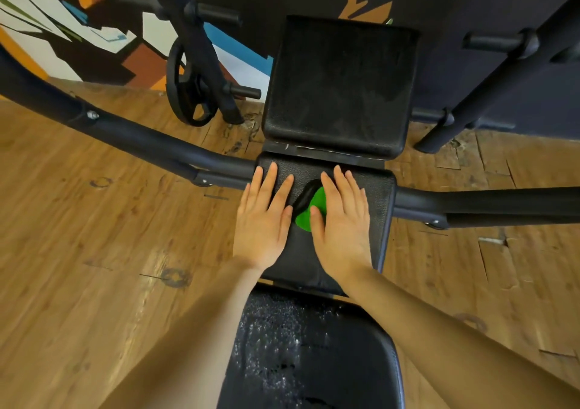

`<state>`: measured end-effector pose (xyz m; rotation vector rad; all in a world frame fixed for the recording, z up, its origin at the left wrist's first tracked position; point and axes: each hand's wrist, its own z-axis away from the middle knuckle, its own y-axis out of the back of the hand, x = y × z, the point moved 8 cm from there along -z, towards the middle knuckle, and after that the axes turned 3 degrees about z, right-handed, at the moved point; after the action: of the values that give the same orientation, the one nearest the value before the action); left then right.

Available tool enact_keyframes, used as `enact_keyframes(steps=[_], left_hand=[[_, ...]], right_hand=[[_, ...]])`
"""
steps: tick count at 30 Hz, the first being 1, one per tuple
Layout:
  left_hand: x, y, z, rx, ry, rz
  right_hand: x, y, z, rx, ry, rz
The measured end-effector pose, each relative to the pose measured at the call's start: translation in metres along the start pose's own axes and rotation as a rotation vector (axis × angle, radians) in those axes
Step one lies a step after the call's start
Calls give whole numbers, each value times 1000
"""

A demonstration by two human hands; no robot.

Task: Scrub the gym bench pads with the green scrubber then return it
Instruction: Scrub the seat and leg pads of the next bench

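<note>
The right hand (343,220) lies flat on the green scrubber (309,212), fingers straight and thumb laid across its near edge, so the person presses it down rather than clutching it; a flat palm spreads the weight and keeps the whole scrubbing face against the middle pad (381,195). The scrubber sits under the inner side of that palm, its green part and a black part showing between the two hands. The left hand (265,217) rests just beside it, also flat with fingers spread, touching the same pad, probably to brace the body while the other hand rubs. Beyond the fingertips the far pad (339,85) looks dull and streaked. Back towards the wrists, the near pad (301,346) is speckled with white flecks, which may be foam or spray, though that cannot be settled from here. The bench arms (157,143) run out to either side of the hands over a wooden floor (94,236). Judging by this, scrubbing is under way on the middle pad, and returning the scrubber is not yet done
</note>
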<state>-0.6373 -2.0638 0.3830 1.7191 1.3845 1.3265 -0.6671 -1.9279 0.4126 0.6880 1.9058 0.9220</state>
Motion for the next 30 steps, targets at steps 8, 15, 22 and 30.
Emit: enact_keyframes(steps=[8, 15, 22, 30], left_hand=[[-1, -4, 2, 26, -11, -33], [-1, -6, 3, 9, -17, -61], [0, -4, 3, 9, -22, -60], [0, -7, 4, -3, -31, -92]], right_hand=[[-1, -18, -3, 71, 81, 251], [26, 6, 9, 92, 205, 300], [17, 4, -20, 125, 184, 255], [15, -2, -23, 103, 158, 277]])
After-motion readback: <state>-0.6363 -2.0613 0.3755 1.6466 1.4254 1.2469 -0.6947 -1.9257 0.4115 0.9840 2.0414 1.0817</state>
